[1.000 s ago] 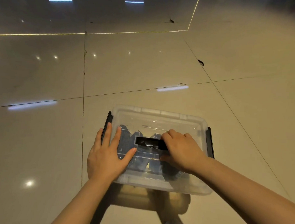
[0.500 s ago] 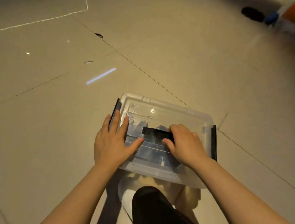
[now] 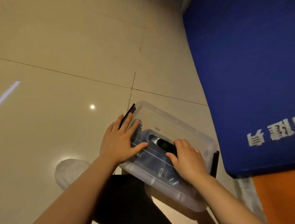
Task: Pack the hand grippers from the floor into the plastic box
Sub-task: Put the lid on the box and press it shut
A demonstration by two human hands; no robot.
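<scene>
A clear, rectangular plastic box [image 3: 168, 156] with a transparent lid sits closed on the glossy beige tiled floor [image 3: 64, 60], turned at an angle, its far corner pointing up and left. Black latch clips show on its two short ends: one at the upper left [image 3: 128, 113], one at the right [image 3: 214, 163].

Through the lid, dark blue-grey hand grippers [image 3: 148, 134] are visible inside the box; blur and reflections prevent counting them.

The left hand [image 3: 120, 142] lies flat on the left part of the lid, fingers straight and spread, thumb stretched out to the right, fingertips reaching the edge by the left latch. It holds nothing.

The right hand [image 3: 187, 157] is on the middle of the lid with fingers curled round the right end of the black carrying handle [image 3: 160, 143] mounted there; the thumb lies on the near side of that handle.

Both bare forearms enter from the bottom edge. Below the box a dark trouser leg [image 3: 122, 200] is seen, with a pale knitted shoe [image 3: 69, 171] to its left on the floor.

To the right of the box, near it, stands a large blue panel [image 3: 246, 73] with white printed characters, appearing upside down. An orange surface [image 3: 278, 193] lies below it at the lower right.
</scene>
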